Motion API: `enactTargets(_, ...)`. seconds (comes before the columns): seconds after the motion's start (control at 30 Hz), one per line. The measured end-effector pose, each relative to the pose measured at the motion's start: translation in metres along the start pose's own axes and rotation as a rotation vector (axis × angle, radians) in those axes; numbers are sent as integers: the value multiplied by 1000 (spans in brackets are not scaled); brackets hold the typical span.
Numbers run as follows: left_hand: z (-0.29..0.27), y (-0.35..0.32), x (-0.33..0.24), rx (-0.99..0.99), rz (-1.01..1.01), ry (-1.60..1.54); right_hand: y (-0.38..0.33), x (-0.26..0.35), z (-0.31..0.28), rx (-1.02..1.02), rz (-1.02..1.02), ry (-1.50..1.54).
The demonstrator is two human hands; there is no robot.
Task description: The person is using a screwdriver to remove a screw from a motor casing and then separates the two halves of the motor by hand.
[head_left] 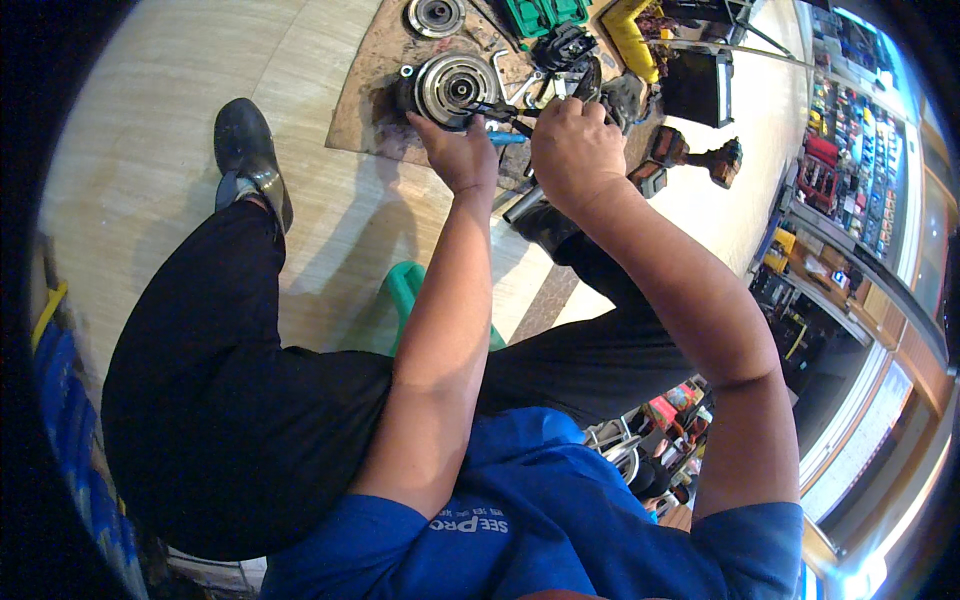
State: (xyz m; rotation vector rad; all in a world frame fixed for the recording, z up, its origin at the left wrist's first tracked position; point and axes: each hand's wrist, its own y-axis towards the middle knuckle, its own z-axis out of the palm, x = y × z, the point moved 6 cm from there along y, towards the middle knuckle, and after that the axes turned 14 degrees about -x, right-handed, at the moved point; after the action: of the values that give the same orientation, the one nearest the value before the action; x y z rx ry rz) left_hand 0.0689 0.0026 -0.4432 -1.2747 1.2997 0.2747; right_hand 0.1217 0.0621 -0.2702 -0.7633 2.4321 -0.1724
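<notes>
A round metal pulley [438,92] with concentric grooves and a hub in its middle sits on the work board, facing up. My left hand [462,158] grips its near edge, the thumb and fingers set around the rim. My right hand [578,150] is closed around the handles of black pliers [492,109], whose tips reach over the pulley's face close to its hub. Whether the tips touch the hub cannot be made out. A blue handle [508,138] shows between my hands; what it belongs to is partly hidden.
A second round metal part [436,14], wrenches [524,88] and a green tool case [545,14] lie beyond the pulley on the brown board [350,128]. To the right are a cordless drill [715,160] and a black box [698,86]. A green stool [404,285] stands beneath me.
</notes>
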Motion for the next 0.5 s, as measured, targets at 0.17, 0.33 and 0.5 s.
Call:
enactTargets(0.17, 2, 3, 4, -56, 65, 25, -1, -1, 2, -29, 15, 22)
enactTargets(0.33, 3, 2, 4, -42, 35, -37, 1, -4, 2, -11, 14, 30)
enactTargets(0.5, 4, 3, 5, -38, 27, -10, 3, -4, 3, 0, 8, 1)
